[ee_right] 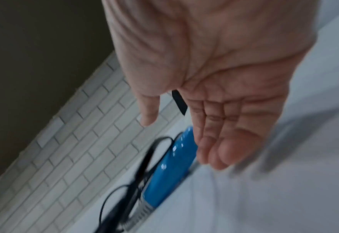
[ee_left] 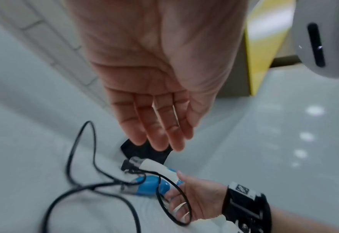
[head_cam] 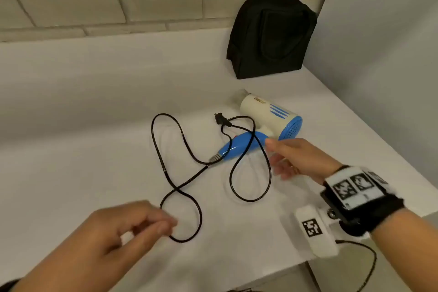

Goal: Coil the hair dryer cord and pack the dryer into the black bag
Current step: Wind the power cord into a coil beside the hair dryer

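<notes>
Lying on its side: hair dryer [head_cam: 267,123], cream body with blue stripes and a blue rear grille, toward the right edge of the white worktop [head_cam: 83,111], its blue handle [head_cam: 239,146] pointing toward the near-left.
Cord: black cord [head_cam: 166,173] runs from the grey strain relief at the handle's end, sprawls in loose uncoiled loops over the middle of the worktop, and crosses over the handle; one loop reaches toward the near edge.
Plug: black two-pin plug [head_cam: 220,119] lies just left of the dryer body, touching the worktop.
Bag: black bag [head_cam: 270,35] stands upright in the far right corner, against the brick-pattern wall [head_cam: 71,7], its handles up; well apart from the dryer.
Left hands: left hand [head_cam: 113,232] is near the front edge, beside the nearest cord loop; in the head view the fingertips look drawn together close to the cord, while the left wrist view shows the fingers [ee_left: 158,134] extended and relaxed, with nothing gripped.
Right hands: right hand [head_cam: 298,159] is spread loosely, thumb up and fingers reaching, just beside the blue handle and the rear grille; whether it touches the dryer cannot be told because of blur.
Wrist gear: black strap with square printed markers [head_cam: 355,187] on the right wrist.
</notes>
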